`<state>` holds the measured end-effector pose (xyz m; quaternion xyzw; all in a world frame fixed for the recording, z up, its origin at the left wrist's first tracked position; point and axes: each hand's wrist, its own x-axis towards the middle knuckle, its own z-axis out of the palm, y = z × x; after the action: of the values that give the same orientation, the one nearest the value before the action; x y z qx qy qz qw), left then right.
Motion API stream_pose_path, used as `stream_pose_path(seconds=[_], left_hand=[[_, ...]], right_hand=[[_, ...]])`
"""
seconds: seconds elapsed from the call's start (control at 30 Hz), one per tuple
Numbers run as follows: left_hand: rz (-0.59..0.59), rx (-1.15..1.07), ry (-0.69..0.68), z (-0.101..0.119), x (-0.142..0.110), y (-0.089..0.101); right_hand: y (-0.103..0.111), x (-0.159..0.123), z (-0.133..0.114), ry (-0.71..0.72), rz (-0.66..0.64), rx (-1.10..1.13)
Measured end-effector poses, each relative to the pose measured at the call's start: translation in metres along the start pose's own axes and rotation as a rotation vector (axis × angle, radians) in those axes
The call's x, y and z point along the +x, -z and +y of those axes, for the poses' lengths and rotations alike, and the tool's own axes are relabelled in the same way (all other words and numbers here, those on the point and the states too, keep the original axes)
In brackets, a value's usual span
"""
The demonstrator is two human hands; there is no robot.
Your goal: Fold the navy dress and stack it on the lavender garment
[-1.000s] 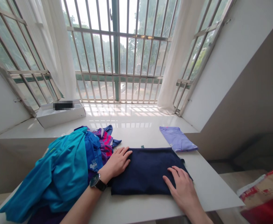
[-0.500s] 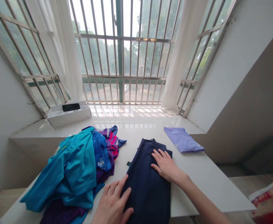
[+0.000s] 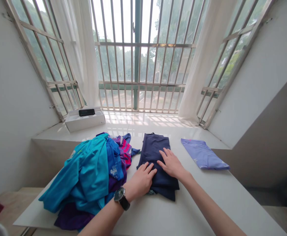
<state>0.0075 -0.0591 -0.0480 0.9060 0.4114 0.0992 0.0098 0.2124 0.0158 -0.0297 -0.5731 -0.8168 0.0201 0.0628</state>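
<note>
A folded navy garment (image 3: 155,149) lies lengthwise on the white table (image 3: 207,203), running away from me. My left hand (image 3: 140,180), with a black watch on its wrist, rests flat on the garment's near left part, fingers stretched out. Just to its right, my right hand (image 3: 171,163) lies flat on the middle of the same garment, fingers spread. Neither hand grips the cloth.
A heap of teal, blue, purple and pink clothes (image 3: 89,173) fills the table's left side. A folded lilac garment (image 3: 203,153) lies at the right. On the sill behind stands a white box (image 3: 84,119) with a black device on top. Barred windows and white curtains close the back.
The navy garment went from lying crosswise to lengthwise and has slid farther from me. Both hands have come together on its middle. My view has shifted left.
</note>
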Motion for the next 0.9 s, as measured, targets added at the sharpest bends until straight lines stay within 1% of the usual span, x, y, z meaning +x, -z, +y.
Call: stream_pose_path(seconds=[0.1, 0.17, 0.23, 0.33, 0.4, 0.53, 0.63, 0.77, 0.83, 0.9], left_hand=[[-0.002, 0.025, 0.019, -0.009, 0.024, 0.002], [0.003, 0.029, 0.013, -0.013, 0.034, 0.002], [0.029, 0.017, 0.006, -0.017, 0.037, 0.0], [0.073, -0.024, -0.001, -0.022, 0.034, -0.006], [0.069, -0.056, -0.004, -0.023, 0.031, -0.008], [0.014, -0.131, -0.004, -0.024, 0.03, -0.004], [-0.017, -0.178, -0.01, -0.023, 0.029, 0.003], [0.014, -0.219, -0.037, -0.023, 0.025, 0.01], [0.039, -0.236, -0.059, -0.024, 0.024, 0.013], [0.048, -0.251, -0.096, -0.025, 0.024, 0.015]], right_hand=[[-0.014, 0.002, 0.012, 0.028, -0.038, 0.051], [-0.024, 0.007, 0.021, 0.055, -0.037, 0.093], [-0.034, 0.012, 0.029, 0.067, -0.004, 0.129], [-0.046, 0.014, 0.036, 0.076, 0.041, 0.155], [-0.05, 0.014, 0.037, 0.085, 0.053, 0.16], [-0.049, 0.01, 0.036, 0.092, 0.097, 0.177], [-0.043, 0.006, 0.034, 0.122, 0.189, 0.213], [-0.035, 0.0, 0.032, 0.17, 0.318, 0.265], [-0.03, -0.003, 0.029, 0.177, 0.331, 0.295], [-0.026, -0.005, 0.026, 0.181, 0.315, 0.332]])
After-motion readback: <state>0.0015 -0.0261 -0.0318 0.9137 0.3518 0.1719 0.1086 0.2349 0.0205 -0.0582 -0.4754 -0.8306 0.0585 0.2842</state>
